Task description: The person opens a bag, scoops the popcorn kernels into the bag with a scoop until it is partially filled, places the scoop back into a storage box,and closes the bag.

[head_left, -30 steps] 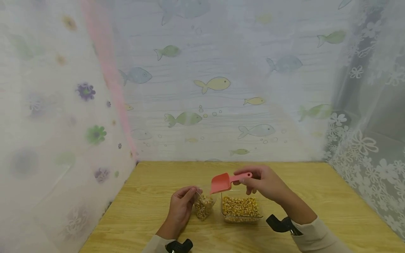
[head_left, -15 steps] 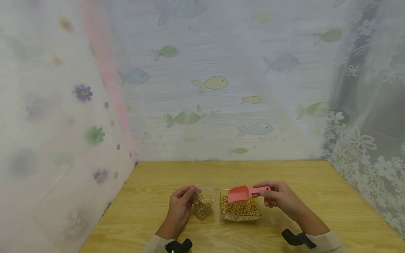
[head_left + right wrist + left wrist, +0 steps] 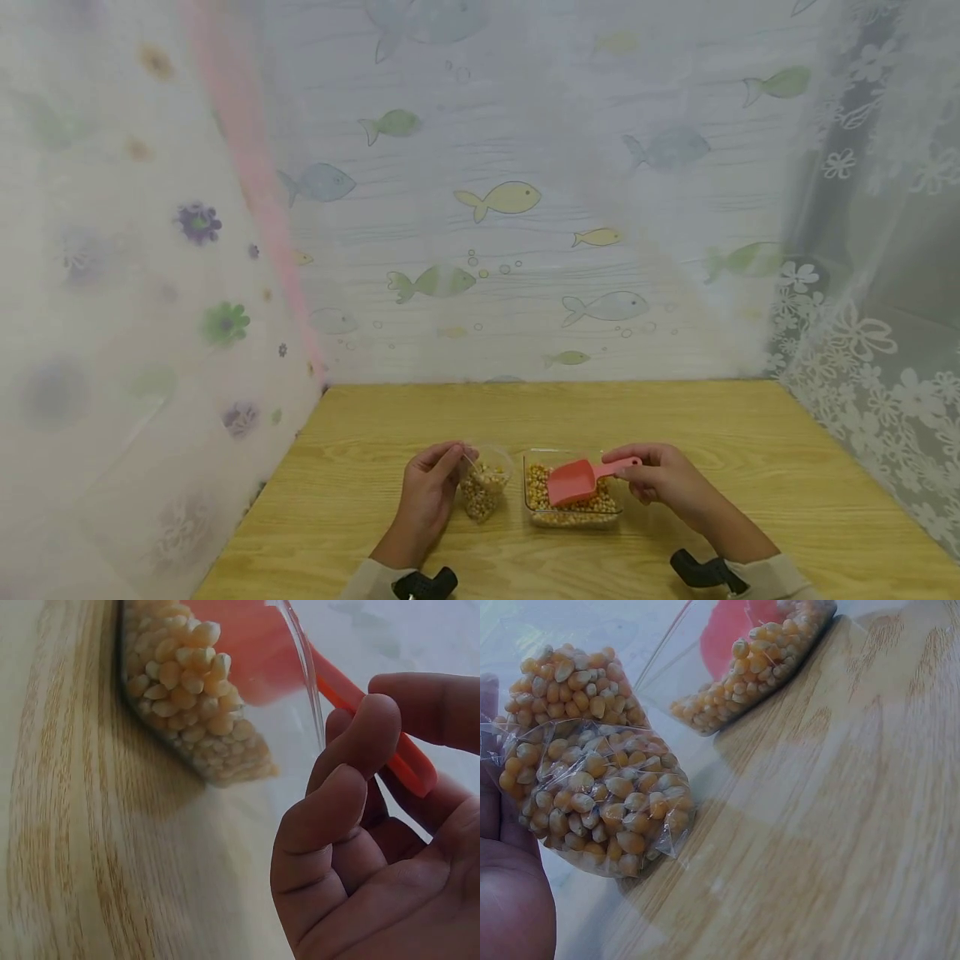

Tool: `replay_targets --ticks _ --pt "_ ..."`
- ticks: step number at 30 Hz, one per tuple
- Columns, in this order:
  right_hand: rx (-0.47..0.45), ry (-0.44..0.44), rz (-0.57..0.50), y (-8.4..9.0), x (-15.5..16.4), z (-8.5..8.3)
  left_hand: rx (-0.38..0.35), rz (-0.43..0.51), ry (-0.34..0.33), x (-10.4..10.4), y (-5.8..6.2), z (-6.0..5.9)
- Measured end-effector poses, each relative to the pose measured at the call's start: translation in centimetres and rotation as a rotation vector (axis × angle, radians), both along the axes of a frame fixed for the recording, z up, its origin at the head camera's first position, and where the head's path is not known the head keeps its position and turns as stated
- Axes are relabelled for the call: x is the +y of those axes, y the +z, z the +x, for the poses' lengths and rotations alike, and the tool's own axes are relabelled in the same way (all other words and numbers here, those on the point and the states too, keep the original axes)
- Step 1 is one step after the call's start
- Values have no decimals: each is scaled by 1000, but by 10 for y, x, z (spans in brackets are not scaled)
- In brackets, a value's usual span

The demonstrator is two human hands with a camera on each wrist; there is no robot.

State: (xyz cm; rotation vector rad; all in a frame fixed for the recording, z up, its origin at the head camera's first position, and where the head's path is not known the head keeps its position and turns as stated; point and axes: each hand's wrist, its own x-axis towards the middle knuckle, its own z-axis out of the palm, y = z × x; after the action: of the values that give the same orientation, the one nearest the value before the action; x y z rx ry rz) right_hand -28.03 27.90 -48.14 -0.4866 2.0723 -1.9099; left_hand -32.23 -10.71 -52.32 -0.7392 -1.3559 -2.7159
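My left hand (image 3: 429, 492) pinches the rim of a small clear plastic bag (image 3: 483, 483) part-filled with corn kernels; in the left wrist view the bag (image 3: 592, 787) bulges beside my palm (image 3: 510, 900). My right hand (image 3: 660, 479) holds the handle of a pink scoop (image 3: 576, 482), its bowl dipped into a clear rectangular container (image 3: 572, 521) of kernels right of the bag. In the right wrist view my fingers (image 3: 337, 802) curl round the scoop's handle (image 3: 375, 724) beside the container (image 3: 199, 705).
A wooden table (image 3: 750, 467) carries everything. Fish-print curtain (image 3: 510, 200) closes the back, flower-print sheet (image 3: 150, 333) the left, lace curtain (image 3: 877, 350) the right.
My right hand has brought the scoop from above the bag down and right into the container's kernels. My left hand and the bag have stayed put.
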Motion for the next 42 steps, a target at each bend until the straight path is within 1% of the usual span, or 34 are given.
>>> replay_targets --ticks 5,9,10,12,16,17,18,19,21,24,26,27,31,35,40,42 --pt "15 -39 74 0 -1 0 -5 -6 -2 1 3 0" --pt "66 -115 179 3 -4 1 6 -14 -4 1 5 0" --pt "98 -147 212 3 -5 1 6 -15 -2 1 5 0" --pt "203 -233 290 4 -10 4 5 -15 1 1 5 0" --pt "471 -448 443 12 -32 13 -4 -14 1 1 5 0" --pt "528 -475 458 16 -40 17 -5 -15 0 0 4 -1" --pt "565 -486 458 20 -49 20 -3 -17 -2 0 4 -1" --pt "596 -477 452 23 -59 22 0 -19 -3 0 4 -1" --pt "611 -409 435 30 -78 27 5 -20 -4 0 3 -2" --pt "565 -274 436 36 -105 32 5 -15 -1 -1 2 -2" --pt "526 -215 467 38 -120 34 1 -10 2 -1 1 -2" --pt "511 -201 485 39 -127 34 -1 -7 2 -1 1 -1" --pt "502 -213 568 40 -149 32 0 -17 -1 -1 2 0" --pt "502 -235 639 37 -163 27 -14 -41 -3 -1 6 2" --pt "452 -219 623 34 -173 26 -40 -95 -1 -2 11 2" --pt "448 -216 611 34 -176 27 -20 -156 1 -4 14 -1"
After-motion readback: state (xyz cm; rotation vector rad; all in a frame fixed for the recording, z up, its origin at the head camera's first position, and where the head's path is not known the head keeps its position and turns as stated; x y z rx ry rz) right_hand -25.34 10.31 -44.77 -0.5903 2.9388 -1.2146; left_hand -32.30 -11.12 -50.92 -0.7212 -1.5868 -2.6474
